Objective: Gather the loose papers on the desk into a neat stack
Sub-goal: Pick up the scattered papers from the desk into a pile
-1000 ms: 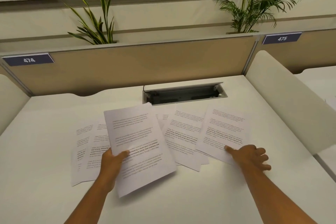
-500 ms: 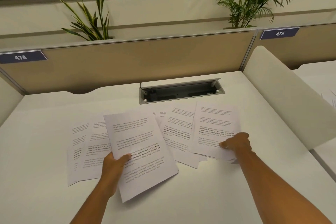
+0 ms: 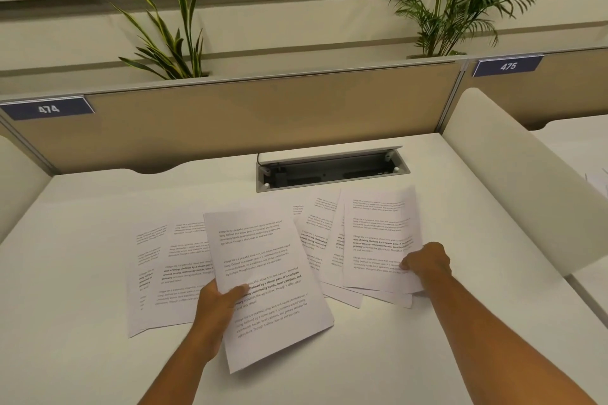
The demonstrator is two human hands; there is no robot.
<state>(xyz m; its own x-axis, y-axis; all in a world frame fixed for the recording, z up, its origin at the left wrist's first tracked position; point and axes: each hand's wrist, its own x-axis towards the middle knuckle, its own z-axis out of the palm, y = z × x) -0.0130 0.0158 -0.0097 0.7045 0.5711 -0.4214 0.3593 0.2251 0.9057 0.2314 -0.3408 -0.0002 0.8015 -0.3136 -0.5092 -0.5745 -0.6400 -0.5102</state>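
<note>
Several printed white sheets lie fanned across the white desk [image 3: 394,355]. My left hand [image 3: 215,306] grips a sheet [image 3: 263,260] by its left edge, thumb on top, and holds it tilted above the others. Two more sheets [image 3: 164,273] lie flat under it to the left. My right hand [image 3: 427,265] pinches the lower right corner of the rightmost sheet [image 3: 378,230], which is lifted off the sheets [image 3: 316,230] beneath it.
An open cable box [image 3: 332,169] is sunk into the desk just behind the papers. A tan partition [image 3: 230,122] closes the back, white side dividers [image 3: 513,181] stand left and right, and plants rise behind the partition.
My right hand went from lying flat on the rightmost sheet to pinching its corner and lifting it, sliding it leftward. My left hand keeps hold of its sheet.
</note>
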